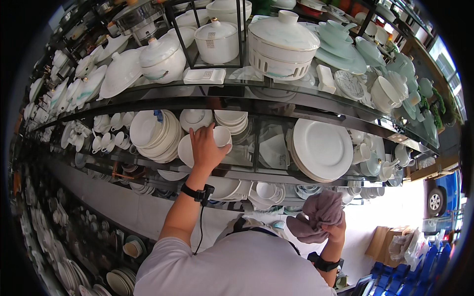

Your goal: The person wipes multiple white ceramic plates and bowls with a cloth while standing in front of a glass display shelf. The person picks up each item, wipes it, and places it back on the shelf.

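Note:
My left hand (205, 148) reaches into the middle glass shelf, its thumb and fingers around a small white cup (222, 136). Part of the cup is hidden behind the hand. Just left of the hand stands a white bowl (186, 151), partly covered by it, and beyond the fingertips sits a round white dish (196, 119). A stack of white bowls (231, 122) is behind the cup. My right hand (335, 227), low at my side, clutches a crumpled greyish-purple cloth (320, 214).
White bowls and plates (159, 140) are piled to the left, and large white plates (324, 150) lean at right. The dark upper shelf edge (222, 101) runs above my left hand, with a lidded white tureen (284, 48) on top. Cardboard (387, 244) stands on the floor at right.

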Tool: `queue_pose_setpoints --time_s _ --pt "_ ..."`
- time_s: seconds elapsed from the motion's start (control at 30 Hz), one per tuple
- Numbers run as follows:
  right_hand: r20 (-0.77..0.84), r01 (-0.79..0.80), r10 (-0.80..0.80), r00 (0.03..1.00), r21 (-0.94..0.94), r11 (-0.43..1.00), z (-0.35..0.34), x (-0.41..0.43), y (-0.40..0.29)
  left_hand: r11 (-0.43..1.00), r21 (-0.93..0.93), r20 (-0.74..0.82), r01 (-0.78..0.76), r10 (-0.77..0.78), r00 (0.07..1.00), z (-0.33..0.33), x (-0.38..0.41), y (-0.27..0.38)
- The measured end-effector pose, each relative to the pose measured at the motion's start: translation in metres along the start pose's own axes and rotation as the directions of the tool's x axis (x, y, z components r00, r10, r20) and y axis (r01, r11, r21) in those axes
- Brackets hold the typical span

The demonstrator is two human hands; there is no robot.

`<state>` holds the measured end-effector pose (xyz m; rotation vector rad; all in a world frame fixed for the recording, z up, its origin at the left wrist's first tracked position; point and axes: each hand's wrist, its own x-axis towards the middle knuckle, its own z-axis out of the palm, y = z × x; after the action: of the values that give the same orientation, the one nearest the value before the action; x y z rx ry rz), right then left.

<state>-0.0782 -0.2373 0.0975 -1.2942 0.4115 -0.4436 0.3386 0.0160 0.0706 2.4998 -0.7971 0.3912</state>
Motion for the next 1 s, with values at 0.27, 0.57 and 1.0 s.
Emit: queue_pose_setpoints --time_s 0.27,0.57,1.0 --pt "0.001 0.009 -0.009 1.000 0.033 0.999 0.016 -0.002 -0.003 0.936 -0.324 -0.133 -0.139 0.101 0.986 -0.027 -0.013 0.025" --pt "0.143 -0.071 0.030 0.989 0.291 0.954 0.058 0.026 0.004 0.594 -0.739 -0.016 -0.317 0.456 0.890 -0.065 -0.077 0.139" --pt "0.260 -0.080 -0.009 0.966 0.331 0.940 -0.016 -0.018 -0.045 0.405 -0.868 0.151 -0.288 0.767 0.624 -0.067 -0.138 0.268"
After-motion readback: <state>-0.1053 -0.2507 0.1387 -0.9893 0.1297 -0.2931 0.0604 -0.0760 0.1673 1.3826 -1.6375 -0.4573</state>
